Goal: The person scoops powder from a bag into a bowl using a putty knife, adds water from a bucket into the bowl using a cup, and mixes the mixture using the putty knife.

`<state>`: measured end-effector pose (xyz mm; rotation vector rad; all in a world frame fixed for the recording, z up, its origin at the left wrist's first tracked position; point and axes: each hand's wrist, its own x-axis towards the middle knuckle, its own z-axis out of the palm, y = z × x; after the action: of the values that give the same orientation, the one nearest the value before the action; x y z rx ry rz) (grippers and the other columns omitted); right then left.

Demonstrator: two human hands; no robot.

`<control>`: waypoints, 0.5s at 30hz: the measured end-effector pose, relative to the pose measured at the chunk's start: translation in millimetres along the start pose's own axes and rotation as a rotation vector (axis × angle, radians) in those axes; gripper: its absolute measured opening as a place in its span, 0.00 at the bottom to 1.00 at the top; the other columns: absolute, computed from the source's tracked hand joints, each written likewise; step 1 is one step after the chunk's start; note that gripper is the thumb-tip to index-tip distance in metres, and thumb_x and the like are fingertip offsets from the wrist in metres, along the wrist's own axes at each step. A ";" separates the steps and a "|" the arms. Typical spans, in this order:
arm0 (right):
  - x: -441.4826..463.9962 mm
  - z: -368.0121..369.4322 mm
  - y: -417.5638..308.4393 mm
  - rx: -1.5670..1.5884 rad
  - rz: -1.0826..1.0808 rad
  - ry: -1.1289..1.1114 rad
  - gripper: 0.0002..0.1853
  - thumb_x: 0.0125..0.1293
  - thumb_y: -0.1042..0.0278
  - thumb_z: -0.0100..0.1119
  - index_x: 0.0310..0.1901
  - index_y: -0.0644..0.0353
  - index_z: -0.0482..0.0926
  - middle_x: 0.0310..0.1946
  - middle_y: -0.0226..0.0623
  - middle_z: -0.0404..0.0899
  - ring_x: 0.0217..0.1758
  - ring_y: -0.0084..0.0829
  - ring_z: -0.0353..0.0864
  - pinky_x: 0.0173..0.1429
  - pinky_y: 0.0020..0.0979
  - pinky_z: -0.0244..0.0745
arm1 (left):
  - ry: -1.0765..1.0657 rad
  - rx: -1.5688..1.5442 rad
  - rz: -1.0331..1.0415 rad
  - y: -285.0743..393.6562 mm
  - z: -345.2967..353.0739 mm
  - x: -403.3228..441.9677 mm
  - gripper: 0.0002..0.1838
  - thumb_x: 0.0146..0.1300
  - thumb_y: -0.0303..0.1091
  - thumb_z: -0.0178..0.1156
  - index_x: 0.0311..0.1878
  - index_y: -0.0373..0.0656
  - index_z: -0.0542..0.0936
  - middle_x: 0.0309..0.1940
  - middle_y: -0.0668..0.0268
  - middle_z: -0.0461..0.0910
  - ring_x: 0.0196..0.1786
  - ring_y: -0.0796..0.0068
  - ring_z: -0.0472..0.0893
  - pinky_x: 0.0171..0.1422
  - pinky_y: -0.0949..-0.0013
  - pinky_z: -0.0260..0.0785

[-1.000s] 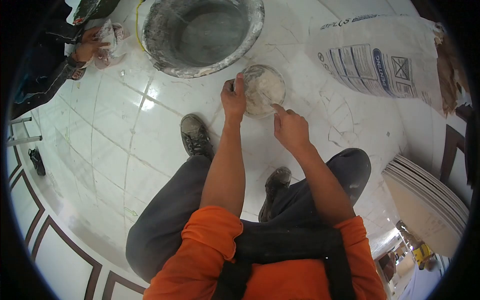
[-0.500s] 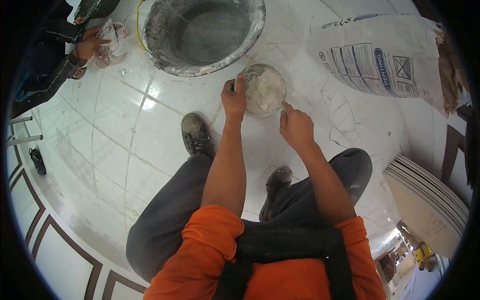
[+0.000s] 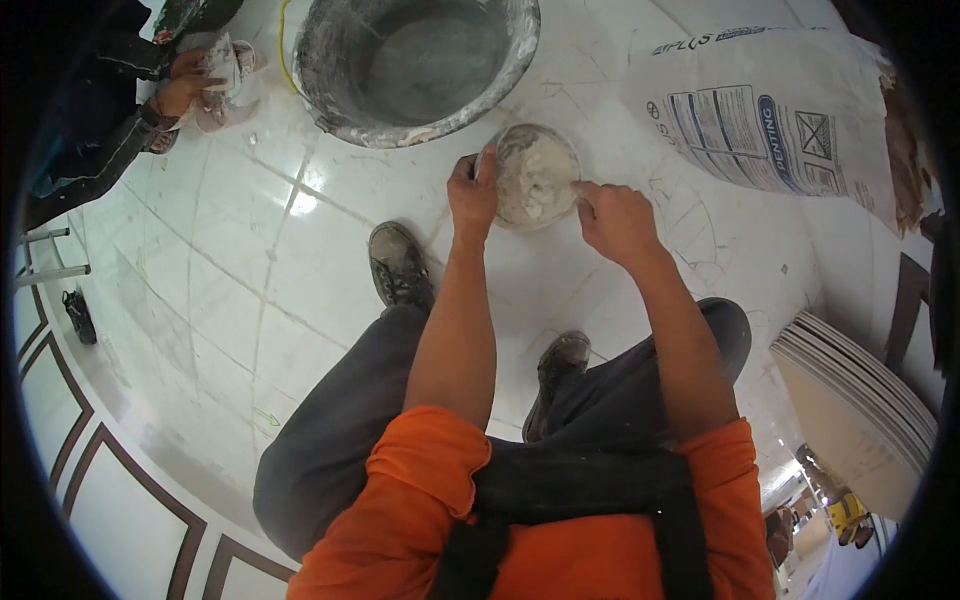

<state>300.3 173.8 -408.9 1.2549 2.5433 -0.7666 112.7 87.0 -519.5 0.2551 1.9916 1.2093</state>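
Observation:
Between my hands is a small round tub (image 3: 507,217) with a pale rim. Whitish, lumpy powder or paste (image 3: 540,178) lies inside it, with a greyer patch toward the left. My left hand (image 3: 472,200) is closed on the tub's left edge, thumb up along the rim. At the opposite edge, my right hand (image 3: 617,222) has its fingers curled, the index finger and thumb reaching to the rim. Whatever those fingers hold, if anything, is too small to make out. Just beyond the tub stands a large dark basin (image 3: 420,132), its rim crusted with white residue and grey liquid inside.
A large printed paper bag (image 3: 740,130), torn at one end, lies at the right. Stacked boards (image 3: 850,390) lean below it. Another person's hands (image 3: 180,90) work over a small bucket (image 3: 222,112) at upper left. A yellow cord (image 3: 284,45) runs beside the basin.
My right hand has shifted up and right along the tub's rim, its wrist turned more sideways. The material in the tub looks stirred about. My left hand keeps its hold.

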 end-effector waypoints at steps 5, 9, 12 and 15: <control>-4.0 -15.4 -4.6 0.035 -0.124 -0.036 0.15 0.67 0.66 0.61 0.54 0.52 0.88 0.33 0.48 0.87 0.37 0.50 0.87 0.45 0.48 0.81 | 0.030 0.019 0.030 1.8 -1.8 -5.0 0.32 0.72 0.57 0.64 0.49 0.28 0.85 0.36 0.56 0.86 0.40 0.67 0.80 0.50 0.65 0.73; -4.7 6.9 -0.3 -0.040 -0.091 -0.081 0.15 0.68 0.66 0.61 0.54 0.51 0.88 0.34 0.47 0.87 0.37 0.50 0.87 0.45 0.48 0.81 | 0.021 -0.023 0.041 -1.6 3.4 0.1 0.32 0.72 0.58 0.64 0.48 0.28 0.85 0.36 0.56 0.86 0.40 0.67 0.80 0.51 0.65 0.73; -7.2 -2.9 -3.2 0.001 -0.028 -0.051 0.15 0.69 0.67 0.60 0.54 0.51 0.88 0.34 0.46 0.87 0.38 0.49 0.87 0.45 0.48 0.81 | 0.044 0.000 0.076 -7.1 3.1 0.6 0.32 0.72 0.57 0.64 0.48 0.28 0.84 0.36 0.56 0.86 0.40 0.67 0.80 0.51 0.65 0.73; -15.0 -12.3 -8.2 0.038 -0.084 -0.057 0.14 0.68 0.66 0.61 0.54 0.52 0.87 0.34 0.47 0.88 0.36 0.48 0.88 0.44 0.48 0.82 | 0.038 -0.027 0.061 -5.3 1.7 -1.7 0.32 0.72 0.56 0.65 0.48 0.27 0.84 0.36 0.56 0.86 0.41 0.68 0.81 0.51 0.66 0.73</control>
<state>303.7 166.0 -389.6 1.1275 2.5610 -0.8597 116.2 84.5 -523.4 0.2832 2.0117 1.2877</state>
